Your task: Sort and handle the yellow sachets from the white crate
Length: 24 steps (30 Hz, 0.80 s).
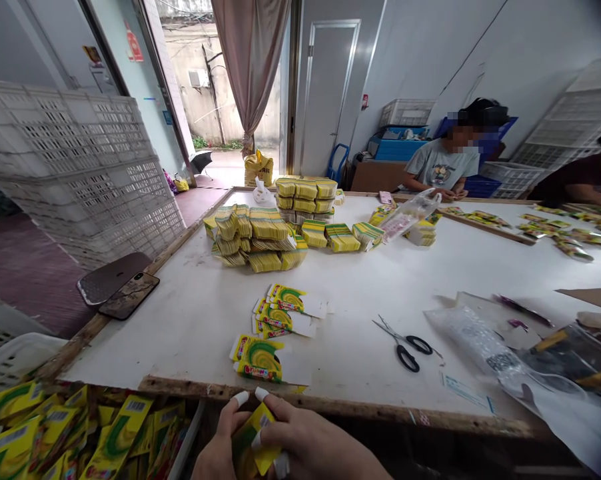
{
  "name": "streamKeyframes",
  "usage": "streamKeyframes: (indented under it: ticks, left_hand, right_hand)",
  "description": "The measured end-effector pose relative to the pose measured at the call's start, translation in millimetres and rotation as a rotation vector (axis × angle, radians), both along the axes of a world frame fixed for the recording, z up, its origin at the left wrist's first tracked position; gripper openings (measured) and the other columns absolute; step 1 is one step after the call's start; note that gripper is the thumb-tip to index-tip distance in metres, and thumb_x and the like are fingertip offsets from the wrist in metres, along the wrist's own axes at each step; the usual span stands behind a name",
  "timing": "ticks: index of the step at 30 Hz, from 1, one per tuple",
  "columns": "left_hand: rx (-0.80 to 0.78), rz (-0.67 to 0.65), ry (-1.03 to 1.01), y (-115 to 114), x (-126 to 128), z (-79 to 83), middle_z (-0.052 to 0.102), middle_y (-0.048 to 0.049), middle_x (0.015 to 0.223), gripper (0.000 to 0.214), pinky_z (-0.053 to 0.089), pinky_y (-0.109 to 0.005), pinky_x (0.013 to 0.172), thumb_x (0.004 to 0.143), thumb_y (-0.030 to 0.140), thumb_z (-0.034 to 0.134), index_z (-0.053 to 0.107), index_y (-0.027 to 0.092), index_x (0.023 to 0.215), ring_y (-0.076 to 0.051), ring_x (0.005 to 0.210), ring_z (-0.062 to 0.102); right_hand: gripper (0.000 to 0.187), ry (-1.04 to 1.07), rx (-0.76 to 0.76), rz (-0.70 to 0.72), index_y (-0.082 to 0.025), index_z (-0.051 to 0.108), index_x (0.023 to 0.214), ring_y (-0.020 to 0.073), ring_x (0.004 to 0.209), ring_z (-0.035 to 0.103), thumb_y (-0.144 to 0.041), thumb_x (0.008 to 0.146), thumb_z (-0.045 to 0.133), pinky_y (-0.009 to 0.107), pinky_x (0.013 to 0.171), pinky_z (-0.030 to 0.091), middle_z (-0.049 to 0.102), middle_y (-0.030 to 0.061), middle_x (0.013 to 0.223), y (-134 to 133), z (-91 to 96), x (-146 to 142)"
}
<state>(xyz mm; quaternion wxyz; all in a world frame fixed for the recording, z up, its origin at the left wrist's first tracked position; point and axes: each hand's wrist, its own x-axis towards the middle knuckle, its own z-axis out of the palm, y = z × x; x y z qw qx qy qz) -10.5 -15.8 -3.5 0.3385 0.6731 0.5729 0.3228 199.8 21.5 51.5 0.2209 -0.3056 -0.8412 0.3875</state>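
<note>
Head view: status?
Left hand and right hand holding one yellow carton at the table's near edge. More cartons lie just beyond. Scissors off right, apart from both hands.

Yellow carton in both hands

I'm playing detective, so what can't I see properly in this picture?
In the head view:
- Held carton: partly hidden by fingers, cut off by the bottom edge.
- Co-worker at far right: cut off by the right edge.
- Barcode digits on heaped cartons: too small.
</note>
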Motion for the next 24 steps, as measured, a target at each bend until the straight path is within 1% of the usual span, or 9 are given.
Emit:
streamKeyframes:
  ticks: [3,5,7,9,11,14,16,20,24]
  left_hand:
    - [0.010,-0.123,0.072,7,-8,4.7,0.068,-0.0054,0.118,0.080,0.056,-0.023,0.082,0.073,0.034,0.069,0.022,0.023,0.137,-0.019,0.100,0.069]
    - [0.056,-0.153,0.151,10,-8,5.1,0.067,-0.0089,0.122,0.073,0.057,-0.024,0.084,0.075,0.030,0.066,0.026,0.021,0.135,-0.021,0.105,0.068]
    - [0.123,-0.072,0.184,10,-5,3.5,0.066,-0.0126,0.124,0.066,0.057,-0.028,0.085,0.079,0.031,0.060,0.028,0.019,0.136,-0.024,0.108,0.067]
    - [0.160,0.035,0.172,8,2,2.0,0.064,-0.0158,0.125,0.062,0.057,-0.032,0.087,0.083,0.036,0.052,0.028,0.016,0.137,-0.025,0.110,0.066]
    - [0.159,0.116,0.145,5,8,2.8,0.064,-0.0168,0.125,0.063,0.057,-0.034,0.087,0.086,0.042,0.045,0.027,0.013,0.138,-0.026,0.110,0.066]
    - [0.141,0.167,0.113,5,14,8.5,0.067,-0.0139,0.119,0.063,0.058,-0.032,0.078,0.087,0.049,0.042,0.028,0.014,0.138,-0.025,0.102,0.069]
    - [0.134,0.175,0.094,6,16,12.3,0.069,-0.0119,0.116,0.062,0.058,-0.031,0.074,0.087,0.052,0.042,0.029,0.016,0.137,-0.025,0.096,0.071]
    - [0.169,0.147,0.019,7,17,11.8,0.070,-0.0103,0.114,0.063,0.058,-0.030,0.074,0.087,0.054,0.047,0.033,0.019,0.137,-0.025,0.095,0.071]
    - [0.195,0.126,0.030,5,16,3.8,0.068,-0.0115,0.120,0.066,0.058,-0.032,0.078,0.083,0.055,0.054,0.035,0.021,0.136,-0.027,0.099,0.070]
  right_hand:
    - [0.030,-0.044,-0.044,0.033,-0.027,0.069,0.108,0.0202,0.107,0.063,-0.014,0.082,0.065,0.025,0.093,0.050,0.058,0.0035,0.122,3,13.6,4]
    - [0.039,-0.028,-0.044,0.018,-0.028,0.068,0.113,0.0220,0.115,0.060,-0.010,0.079,0.062,0.028,0.097,0.048,0.056,0.0054,0.129,5,15.9,0]
    - [0.060,-0.031,-0.029,-0.003,-0.024,0.059,0.130,0.0281,0.130,0.048,-0.005,0.072,0.060,0.034,0.104,0.044,0.044,0.0131,0.145,6,11.3,-8]
    - [0.080,-0.037,-0.049,-0.011,-0.014,0.044,0.143,0.0337,0.140,0.032,-0.002,0.066,0.060,0.040,0.108,0.040,0.025,0.0231,0.155,6,4.2,-17]
    - [0.079,-0.004,-0.096,-0.025,-0.008,0.042,0.142,0.0332,0.143,0.026,-0.002,0.066,0.061,0.040,0.109,0.039,0.021,0.0265,0.155,6,-0.4,-22]
    - [0.065,0.070,-0.129,-0.087,-0.010,0.047,0.139,0.0298,0.142,0.030,-0.012,0.077,0.066,0.040,0.111,0.036,0.031,0.0238,0.152,7,-0.3,-22]
    - [0.060,0.059,-0.078,-0.116,-0.011,0.047,0.140,0.0312,0.140,0.034,-0.017,0.082,0.064,0.040,0.110,0.038,0.034,0.0234,0.151,7,0.5,-20]
    - [0.051,-0.064,0.041,-0.097,-0.016,0.053,0.134,0.0352,0.123,0.055,-0.018,0.085,0.061,0.039,0.100,0.049,0.039,0.0215,0.148,4,-5.5,-16]
    - [0.068,-0.167,0.051,-0.031,-0.019,0.041,0.143,0.0364,0.124,0.054,-0.015,0.080,0.064,0.040,0.100,0.048,0.029,0.0221,0.153,1,-12.5,-13]
